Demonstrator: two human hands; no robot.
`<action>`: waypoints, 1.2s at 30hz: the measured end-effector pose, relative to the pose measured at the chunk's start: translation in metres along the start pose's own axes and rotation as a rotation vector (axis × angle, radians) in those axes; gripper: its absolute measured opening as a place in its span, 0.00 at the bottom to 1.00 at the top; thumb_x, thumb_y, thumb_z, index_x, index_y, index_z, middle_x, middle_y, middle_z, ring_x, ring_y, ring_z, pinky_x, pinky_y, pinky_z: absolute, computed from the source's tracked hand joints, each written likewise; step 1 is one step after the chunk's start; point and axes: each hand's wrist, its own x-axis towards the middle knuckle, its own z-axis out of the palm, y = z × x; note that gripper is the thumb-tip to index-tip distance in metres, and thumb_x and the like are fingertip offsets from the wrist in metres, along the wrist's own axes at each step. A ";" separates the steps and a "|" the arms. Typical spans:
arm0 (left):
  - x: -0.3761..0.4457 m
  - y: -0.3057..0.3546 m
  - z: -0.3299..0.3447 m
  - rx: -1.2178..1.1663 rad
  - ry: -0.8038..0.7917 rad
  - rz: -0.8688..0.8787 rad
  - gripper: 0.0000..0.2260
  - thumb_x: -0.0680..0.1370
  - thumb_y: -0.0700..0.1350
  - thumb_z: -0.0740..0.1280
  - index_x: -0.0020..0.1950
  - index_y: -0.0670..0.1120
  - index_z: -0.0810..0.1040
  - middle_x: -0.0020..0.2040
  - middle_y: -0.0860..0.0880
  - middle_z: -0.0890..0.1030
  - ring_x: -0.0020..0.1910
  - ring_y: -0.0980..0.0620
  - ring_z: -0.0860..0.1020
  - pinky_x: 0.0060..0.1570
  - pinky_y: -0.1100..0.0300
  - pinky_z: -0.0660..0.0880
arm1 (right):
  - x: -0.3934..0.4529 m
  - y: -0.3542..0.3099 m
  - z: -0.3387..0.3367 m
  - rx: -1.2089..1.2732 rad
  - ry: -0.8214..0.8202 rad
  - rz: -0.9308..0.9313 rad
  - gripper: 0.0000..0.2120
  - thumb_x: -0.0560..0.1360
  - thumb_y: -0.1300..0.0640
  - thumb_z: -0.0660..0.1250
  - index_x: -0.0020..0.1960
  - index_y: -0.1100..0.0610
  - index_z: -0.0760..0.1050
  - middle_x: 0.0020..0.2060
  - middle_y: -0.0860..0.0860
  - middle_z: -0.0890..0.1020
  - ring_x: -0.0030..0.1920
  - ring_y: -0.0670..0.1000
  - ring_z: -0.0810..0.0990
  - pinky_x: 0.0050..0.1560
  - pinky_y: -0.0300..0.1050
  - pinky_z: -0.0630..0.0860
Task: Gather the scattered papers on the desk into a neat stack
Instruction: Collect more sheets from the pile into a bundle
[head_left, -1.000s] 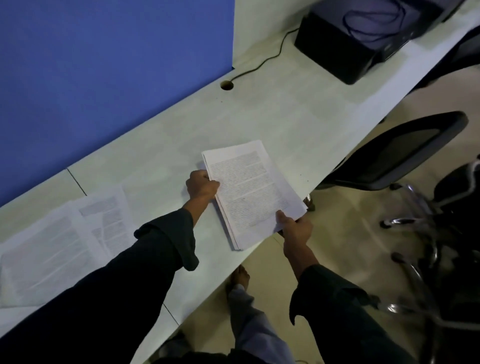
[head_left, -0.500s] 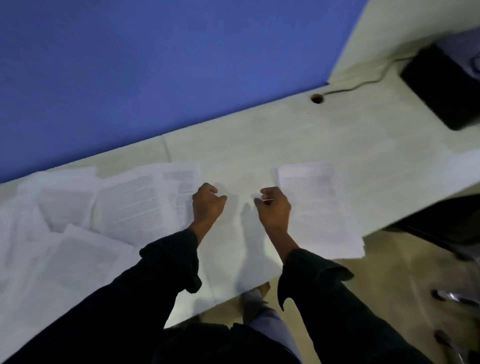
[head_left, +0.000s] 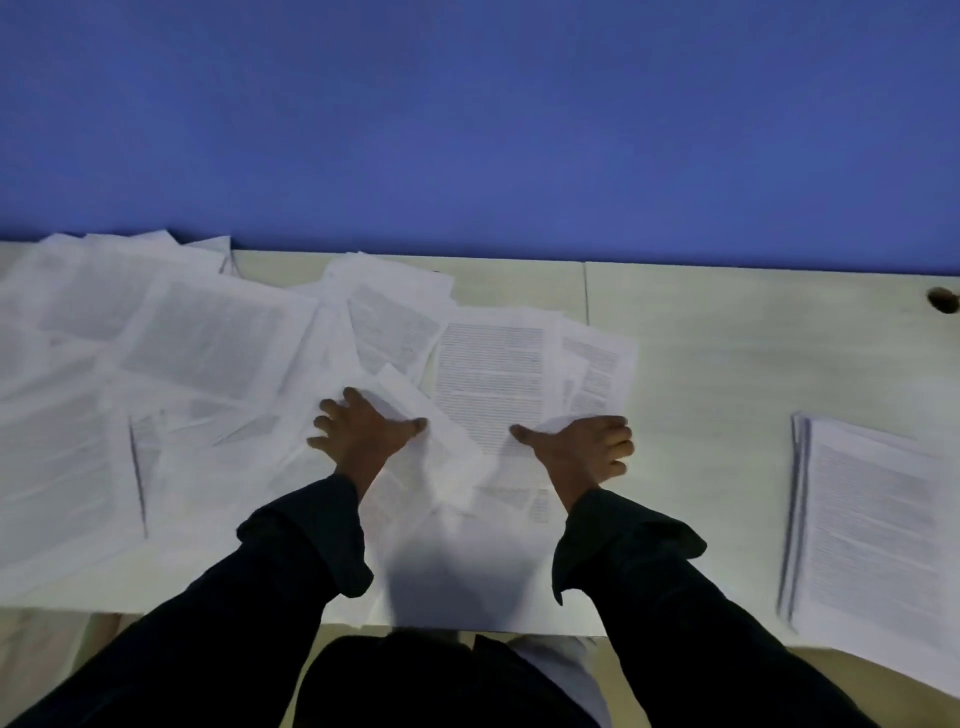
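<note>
Office cubicle: pale desk (head_left: 727, 364) against blue partition panel (head_left: 467, 114), cable hole (head_left: 943, 300) far right, printed papers (head_left: 208, 338) spread across.

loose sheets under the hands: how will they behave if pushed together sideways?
The loose sheets look thin and overlap at odd angles, so they will likely slide over each other rather than move as one. One sheet near the left hand already lifts, so edges may buckle or curl.

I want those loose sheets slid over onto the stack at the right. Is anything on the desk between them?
Nothing visible. The desk is bare between the loose sheets under both hands and the stack; the cable hole lies farther back.
</note>
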 end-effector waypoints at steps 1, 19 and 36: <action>0.009 -0.011 -0.007 0.022 -0.011 0.029 0.60 0.56 0.76 0.74 0.76 0.44 0.57 0.73 0.37 0.62 0.73 0.34 0.64 0.70 0.36 0.63 | -0.004 -0.003 0.004 -0.017 0.011 0.016 0.78 0.44 0.23 0.79 0.76 0.70 0.55 0.69 0.63 0.69 0.67 0.63 0.71 0.63 0.57 0.73; 0.022 -0.068 -0.028 -0.033 0.034 0.037 0.58 0.57 0.72 0.78 0.73 0.39 0.59 0.75 0.35 0.62 0.72 0.32 0.66 0.69 0.36 0.67 | -0.054 -0.002 0.002 0.179 -0.263 -0.111 0.44 0.63 0.52 0.86 0.67 0.60 0.61 0.64 0.60 0.78 0.63 0.65 0.79 0.58 0.56 0.78; 0.023 -0.094 -0.036 -0.927 -0.742 0.240 0.21 0.73 0.36 0.76 0.65 0.40 0.80 0.59 0.42 0.85 0.57 0.42 0.83 0.59 0.45 0.80 | -0.084 0.066 0.016 1.028 -0.507 0.056 0.18 0.67 0.76 0.74 0.56 0.69 0.80 0.50 0.62 0.85 0.45 0.61 0.84 0.44 0.51 0.83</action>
